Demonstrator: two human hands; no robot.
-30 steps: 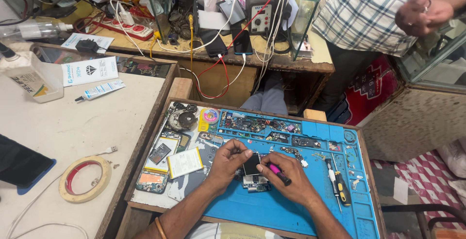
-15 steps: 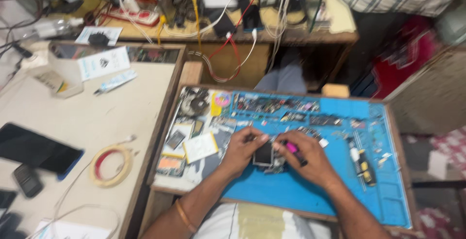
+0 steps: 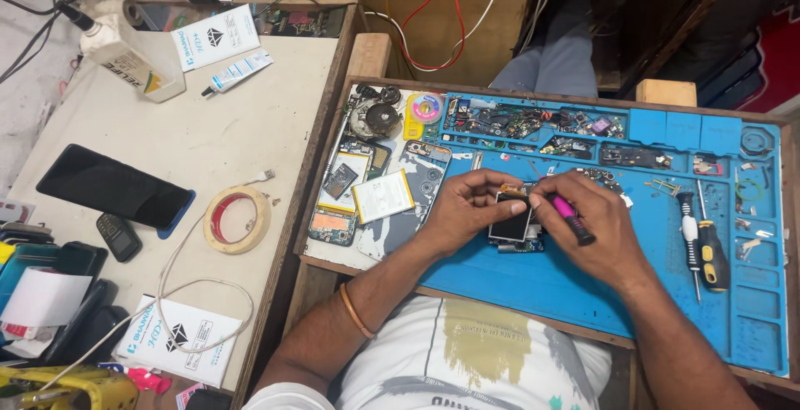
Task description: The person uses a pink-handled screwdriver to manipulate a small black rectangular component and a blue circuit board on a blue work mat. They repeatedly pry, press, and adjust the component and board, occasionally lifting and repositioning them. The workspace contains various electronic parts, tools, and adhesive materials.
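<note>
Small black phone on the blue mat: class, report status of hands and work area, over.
Left hand steadies small black phone on blue silicone repair mat. Right hand grips pink-handled tool at phone's top edge. Yellow-and-black screwdriver lies clear to the right.

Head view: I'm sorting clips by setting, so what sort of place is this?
Most likely a phone repair bench. A blue work mat holds loose parts, the left hand steadies a small screen module, the right hand works with a pink-handled tool, and screwdrivers lie nearby.
</note>
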